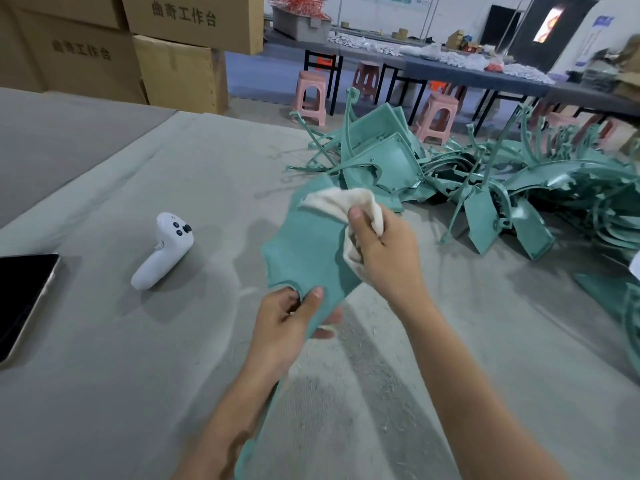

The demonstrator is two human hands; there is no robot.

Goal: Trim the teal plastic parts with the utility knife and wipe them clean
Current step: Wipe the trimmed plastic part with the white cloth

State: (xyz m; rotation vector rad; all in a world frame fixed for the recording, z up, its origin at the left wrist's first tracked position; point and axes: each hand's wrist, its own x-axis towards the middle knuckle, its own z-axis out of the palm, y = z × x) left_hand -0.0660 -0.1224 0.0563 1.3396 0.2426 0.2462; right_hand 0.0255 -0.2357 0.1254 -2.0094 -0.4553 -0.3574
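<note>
- The teal plastic part [311, 251] was held above the grey-covered worktable [138, 375], close to the middle of the view, with its broad face turned up.
- Its narrow lower end was pinched by the left hand [287, 320], with the thumb laid on top and the fingers curled beneath.
- A cream cloth [346, 202] was bunched in the right hand [384, 251], whose fingers were curled round it, and was pressed against the part's three o'clock edge.
- The wiping step was judged to be in hand; no utility knife could be made out anywhere in view.
- Fine shavings [363, 358] were scattered on the table covering toward six o'clock.
- A heap of further teal parts [485, 181] lay at two o'clock, well apart from both hands.
- For the next move, the cloth would probably need to be drawn across the unwiped face toward nine o'clock, with the left pinch kept firm so that the thin panel is not twisted.
- A white handheld controller [162, 251] and a dark tablet [24, 299] lay at nine o'clock, untouched.
</note>
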